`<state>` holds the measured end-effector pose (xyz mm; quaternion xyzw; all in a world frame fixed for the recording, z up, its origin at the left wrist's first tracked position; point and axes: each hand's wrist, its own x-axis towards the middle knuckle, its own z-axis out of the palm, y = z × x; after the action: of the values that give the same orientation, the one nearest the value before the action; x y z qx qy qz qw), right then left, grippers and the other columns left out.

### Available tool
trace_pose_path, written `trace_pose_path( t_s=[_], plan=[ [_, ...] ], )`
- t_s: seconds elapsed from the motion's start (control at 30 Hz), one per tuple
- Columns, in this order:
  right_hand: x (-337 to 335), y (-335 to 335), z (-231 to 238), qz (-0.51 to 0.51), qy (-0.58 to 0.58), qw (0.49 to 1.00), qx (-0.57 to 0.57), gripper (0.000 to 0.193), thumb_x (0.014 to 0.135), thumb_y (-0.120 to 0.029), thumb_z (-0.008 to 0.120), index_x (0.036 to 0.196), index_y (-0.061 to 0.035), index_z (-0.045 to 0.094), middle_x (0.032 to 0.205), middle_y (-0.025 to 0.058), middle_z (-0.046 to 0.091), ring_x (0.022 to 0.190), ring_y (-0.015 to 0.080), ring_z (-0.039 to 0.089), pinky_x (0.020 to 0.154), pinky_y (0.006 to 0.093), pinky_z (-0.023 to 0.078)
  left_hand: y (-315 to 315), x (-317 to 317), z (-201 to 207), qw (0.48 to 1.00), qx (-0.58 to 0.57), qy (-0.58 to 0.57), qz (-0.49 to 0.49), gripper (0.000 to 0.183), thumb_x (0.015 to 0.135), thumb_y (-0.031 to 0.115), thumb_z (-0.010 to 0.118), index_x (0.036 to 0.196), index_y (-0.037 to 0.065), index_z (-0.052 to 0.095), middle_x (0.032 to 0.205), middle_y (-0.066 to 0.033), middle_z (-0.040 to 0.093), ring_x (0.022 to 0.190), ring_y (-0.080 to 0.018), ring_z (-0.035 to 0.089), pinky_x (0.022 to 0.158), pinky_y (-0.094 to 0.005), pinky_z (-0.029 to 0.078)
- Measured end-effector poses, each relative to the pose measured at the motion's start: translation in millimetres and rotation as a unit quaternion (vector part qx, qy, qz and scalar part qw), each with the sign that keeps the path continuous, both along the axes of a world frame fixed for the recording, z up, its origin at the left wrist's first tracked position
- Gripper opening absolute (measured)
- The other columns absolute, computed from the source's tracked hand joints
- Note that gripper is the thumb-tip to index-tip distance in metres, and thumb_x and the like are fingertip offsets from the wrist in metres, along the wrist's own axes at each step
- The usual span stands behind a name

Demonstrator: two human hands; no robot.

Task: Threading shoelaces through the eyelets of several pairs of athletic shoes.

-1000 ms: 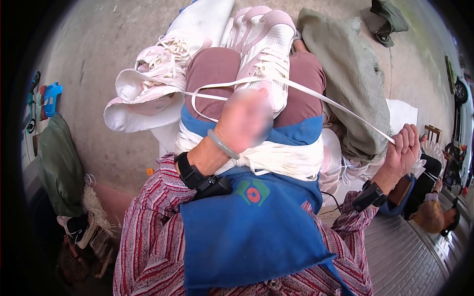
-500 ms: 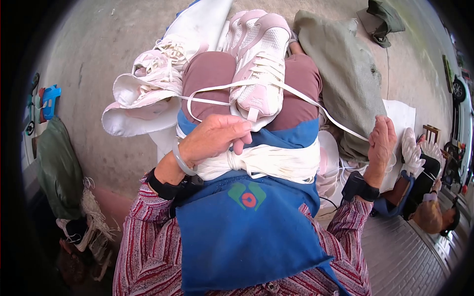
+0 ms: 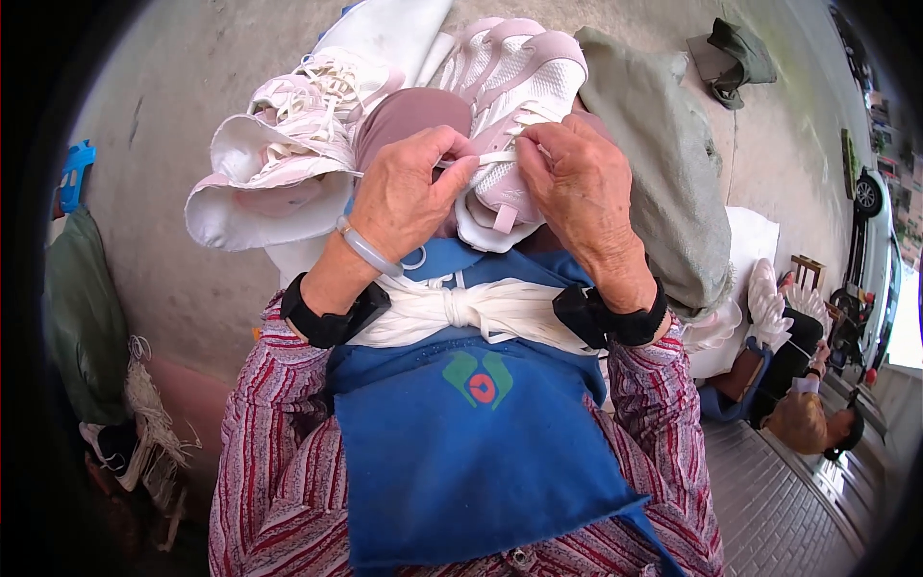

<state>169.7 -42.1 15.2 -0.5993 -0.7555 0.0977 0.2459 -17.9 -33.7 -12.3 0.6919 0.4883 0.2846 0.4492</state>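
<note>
A pink and white sneaker (image 3: 524, 82) rests on my knees, toe pointing away, with more alike shoes stacked beneath it. Over its lacing a short stretch of white shoelace (image 3: 497, 157) runs taut between my two hands. My left hand (image 3: 409, 188) pinches one side of the lace between thumb and forefinger. On the other side, my right hand (image 3: 582, 188) is closed on the same lace and covers part of the shoe. A thick bundle of white laces (image 3: 457, 308) is tied across my lap, over the blue apron (image 3: 452, 481).
More pink and white shoes (image 3: 279, 183) lie to the left, nested together. Grey-green cloth (image 3: 654, 163) drapes at the right of my knees. Further right, a person (image 3: 803, 418) sits near white shoes (image 3: 766, 303). A dark green cloth item (image 3: 735, 62) lies on the ground ahead.
Both hands have moved up and together over the sneaker; the right one came in from far out at the right. The long loose lace is now drawn short between them.
</note>
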Motion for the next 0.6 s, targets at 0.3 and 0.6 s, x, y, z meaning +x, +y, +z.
trace_pose_path(
  t_s=[0.3, 0.6],
  plan=[
    [-16, -7, 10, -0.043, -0.151, 0.984, -0.079, 0.010, 0.079, -0.016, 0.064, 0.083, -0.0090, 0.069, 0.079, 0.0102, 0.063, 0.071, 0.0315, 0.063, 0.063, 0.0416, 0.050, 0, -1, -2, 0.999, 0.045, -0.013, -0.002, 0.014, 0.086, 0.012, 0.064, 0.093, 0.000, 0.063, 0.079, -0.0122, 0.065, 0.070, -0.0227, 0.062, 0.064, -0.0314, 0.048],
    [0, 14, 18, -0.072, 0.109, 0.957, -0.258, 0.022, 0.080, -0.014, 0.056, 0.083, 0.0054, 0.067, 0.069, 0.0233, 0.064, 0.067, 0.0340, 0.065, 0.063, 0.0394, 0.050, 1, 0, -5, 0.998, 0.052, -0.033, 0.001, 0.014, 0.087, 0.013, 0.064, 0.091, 0.000, 0.063, 0.081, -0.0130, 0.066, 0.072, -0.0246, 0.064, 0.066, -0.0332, 0.048]
  ],
)
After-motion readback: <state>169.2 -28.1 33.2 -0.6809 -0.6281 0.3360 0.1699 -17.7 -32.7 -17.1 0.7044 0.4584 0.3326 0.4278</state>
